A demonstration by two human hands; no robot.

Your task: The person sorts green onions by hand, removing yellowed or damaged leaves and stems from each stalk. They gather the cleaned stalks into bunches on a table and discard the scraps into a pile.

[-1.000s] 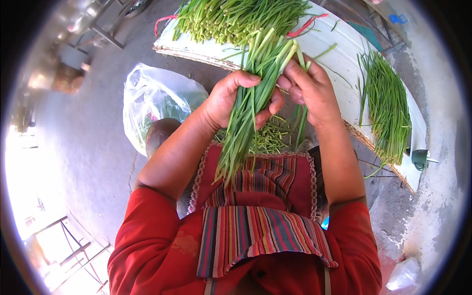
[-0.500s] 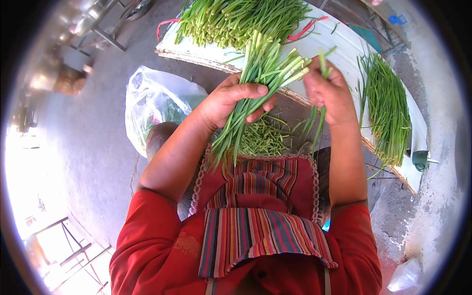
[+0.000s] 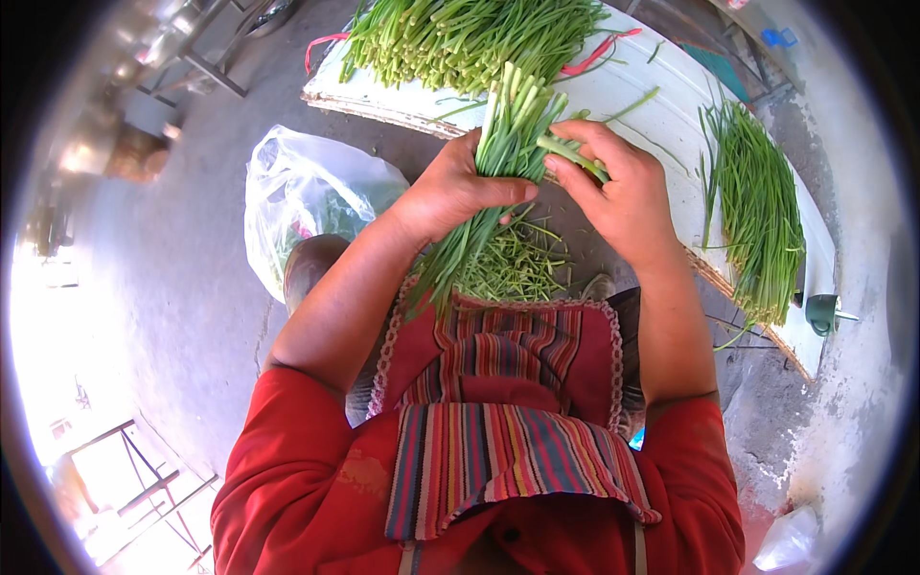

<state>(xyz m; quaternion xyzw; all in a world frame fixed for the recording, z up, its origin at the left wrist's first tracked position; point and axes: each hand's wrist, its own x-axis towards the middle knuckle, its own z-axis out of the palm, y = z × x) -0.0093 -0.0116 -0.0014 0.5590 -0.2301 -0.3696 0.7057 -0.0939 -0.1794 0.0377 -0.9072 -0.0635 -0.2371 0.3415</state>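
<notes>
A bunch of long green chives (image 3: 508, 139) is wrapped in the fingers of my left hand (image 3: 460, 192), pale stem ends up and thin leaves hanging down toward my lap. Close by on its right, my right hand (image 3: 618, 182) pinches a few chive stalks (image 3: 573, 153) between thumb and forefinger, near the bunch's stem ends. Beyond my hands, a large heap of chives (image 3: 450, 43) lies on a white board (image 3: 637, 81). A second, smaller pile of chives (image 3: 757, 216) rests on the board's right part.
Below my hands, green trimmings (image 3: 517, 264) lie on the floor between my feet. A clear plastic bag (image 3: 311, 192) with green stuff inside stands to the left. Red ties (image 3: 599, 53) lie beside the big heap. A dark green cup (image 3: 821, 313) is at the board's right end.
My right hand has moved left and closer to the bunch, with stalks pinched in its fingers. The bunch in my left hand now stands more upright. A loose stalk shows on the board.
</notes>
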